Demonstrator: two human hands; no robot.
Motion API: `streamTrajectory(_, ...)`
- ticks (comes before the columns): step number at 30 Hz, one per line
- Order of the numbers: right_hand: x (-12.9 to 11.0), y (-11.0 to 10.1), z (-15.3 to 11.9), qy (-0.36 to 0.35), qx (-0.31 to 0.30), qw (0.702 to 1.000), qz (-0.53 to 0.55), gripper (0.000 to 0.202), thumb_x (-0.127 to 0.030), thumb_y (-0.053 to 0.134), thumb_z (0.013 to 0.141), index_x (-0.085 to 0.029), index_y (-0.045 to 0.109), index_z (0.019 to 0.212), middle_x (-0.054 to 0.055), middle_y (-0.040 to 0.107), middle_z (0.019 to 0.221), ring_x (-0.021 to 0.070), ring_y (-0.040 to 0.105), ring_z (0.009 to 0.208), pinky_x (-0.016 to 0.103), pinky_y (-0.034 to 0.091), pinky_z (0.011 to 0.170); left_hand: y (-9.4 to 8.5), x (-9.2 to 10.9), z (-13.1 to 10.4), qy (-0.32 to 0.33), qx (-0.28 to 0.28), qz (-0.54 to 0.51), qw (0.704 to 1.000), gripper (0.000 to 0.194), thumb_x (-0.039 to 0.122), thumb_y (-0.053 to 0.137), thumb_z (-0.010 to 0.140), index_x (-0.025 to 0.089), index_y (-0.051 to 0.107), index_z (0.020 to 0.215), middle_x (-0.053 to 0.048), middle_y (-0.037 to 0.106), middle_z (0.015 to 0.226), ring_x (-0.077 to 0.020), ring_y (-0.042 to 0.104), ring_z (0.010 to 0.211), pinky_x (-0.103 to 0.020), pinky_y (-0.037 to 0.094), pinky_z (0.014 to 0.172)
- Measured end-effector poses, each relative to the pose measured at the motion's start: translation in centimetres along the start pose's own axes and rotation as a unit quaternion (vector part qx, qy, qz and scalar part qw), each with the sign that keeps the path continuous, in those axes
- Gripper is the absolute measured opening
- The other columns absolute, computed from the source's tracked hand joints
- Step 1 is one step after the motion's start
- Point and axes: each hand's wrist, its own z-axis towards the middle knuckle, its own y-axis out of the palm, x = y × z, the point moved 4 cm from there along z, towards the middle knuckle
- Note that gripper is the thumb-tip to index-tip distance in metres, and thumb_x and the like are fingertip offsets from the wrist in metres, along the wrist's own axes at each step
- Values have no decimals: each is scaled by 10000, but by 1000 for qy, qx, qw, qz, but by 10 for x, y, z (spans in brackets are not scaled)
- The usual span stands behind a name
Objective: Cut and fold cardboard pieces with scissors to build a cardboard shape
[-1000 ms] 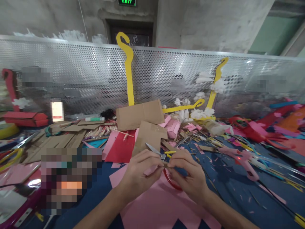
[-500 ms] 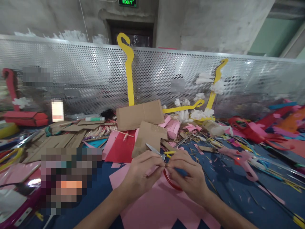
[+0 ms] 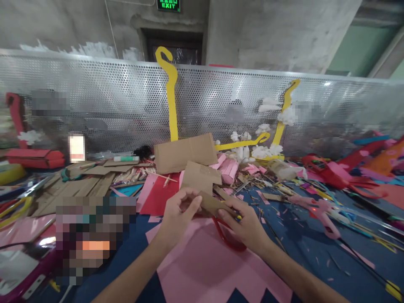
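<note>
A small brown cardboard piece [image 3: 213,205] is held tilted between my hands, over a pink sheet [image 3: 202,269]. My left hand [image 3: 179,216] pinches its left end between thumb and fingers. At the other end, my right hand [image 3: 241,221] grips it, thumb on the near face and fingers behind. A red loop handle [image 3: 232,244], apparently of scissors, shows just below my right hand; its blades are hidden, and I cannot tell whether the hand also holds it. Beyond the hands lie a notched cardboard piece [image 3: 200,176] and a red sheet [image 3: 159,195].
A cardboard box [image 3: 186,153] with a tall yellow hooked strip [image 3: 171,105] stands ahead, before a perforated metal panel [image 3: 126,97]. At right lies a pink glue gun [image 3: 318,210] with a lit red light and a cord. Cardboard strips [image 3: 85,189] are piled at left.
The cardboard piece has come into clear view, turned flat between my hands. My hands have moved slightly apart, and the scissor blade seen earlier is now hidden.
</note>
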Motion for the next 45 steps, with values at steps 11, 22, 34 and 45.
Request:
streamTrajectory(11, -7, 6, -3, 19, -82, 991, 105, 405, -436, 471, 1001, -200, 539, 679, -40, 503, 542, 125, 464, 513, 254, 345, 521, -5, 5, 4, -1, 19, -21, 1000, 265, 340, 648, 887, 163, 586, 700, 29, 524, 616, -105, 471, 595, -246, 401, 575)
streamTrajectory(22, -6, 7, -6, 43, -140, 981, 131, 516, -512, 427, 1000, -213, 479, 582, -31, 483, 470, 114, 430, 420, 254, 278, 439, 3, 0, 3, -43, -38, -41, 997, 255, 374, 628, 895, 172, 555, 759, 27, 532, 655, -109, 494, 593, -241, 414, 573)
streamTrajectory(34, -6, 5, 10, 28, -73, 979, 187, 363, -517, 583, 906, -204, 693, 756, 35, 678, 768, 223, 605, 743, 314, 489, 666, -2, -5, 7, -4, 3, 31, 1000, 321, 411, 615, 902, 162, 541, 713, 28, 473, 660, -111, 430, 620, -224, 359, 564)
streamTrajectory(45, 2, 2, 9, 36, -37, 989, 135, 494, -570, 586, 874, -195, 477, 572, -27, 465, 580, 120, 412, 549, 252, 340, 516, -2, -2, 9, -7, 37, 2, 999, 352, 416, 644, 882, 170, 510, 668, 41, 459, 611, -102, 419, 589, -212, 350, 554)
